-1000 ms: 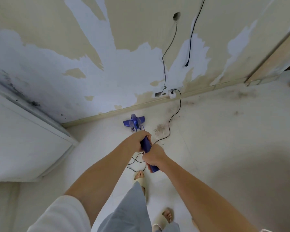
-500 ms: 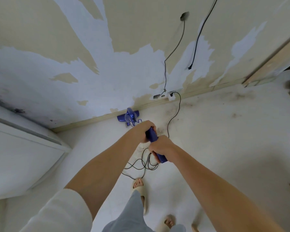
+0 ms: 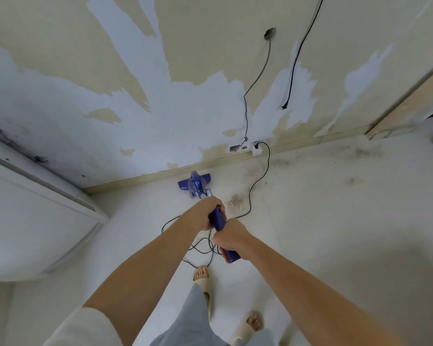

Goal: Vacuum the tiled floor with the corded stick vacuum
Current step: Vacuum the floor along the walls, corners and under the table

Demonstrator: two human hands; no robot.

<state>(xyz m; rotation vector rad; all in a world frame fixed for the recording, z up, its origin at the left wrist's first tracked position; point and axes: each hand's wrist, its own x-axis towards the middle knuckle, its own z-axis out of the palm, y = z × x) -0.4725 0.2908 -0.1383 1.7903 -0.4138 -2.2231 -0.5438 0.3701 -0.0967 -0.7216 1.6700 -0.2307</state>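
Both hands (image 3: 229, 237) grip the vacuum (image 3: 196, 184) handle; its cord (image 3: 256, 182) loops underfoot, baseboard (image 3: 140, 179) blocking the head.

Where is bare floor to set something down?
Bare tile lies right of the vacuum cord, and left of the vacuum head toward the white cabinet. Crowded: cord loops by the forward foot.

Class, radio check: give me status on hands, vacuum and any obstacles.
Both hands, left and right, grip the blue vacuum handle. Head sits at the baseboard. Black cord loops on floor beside feet.
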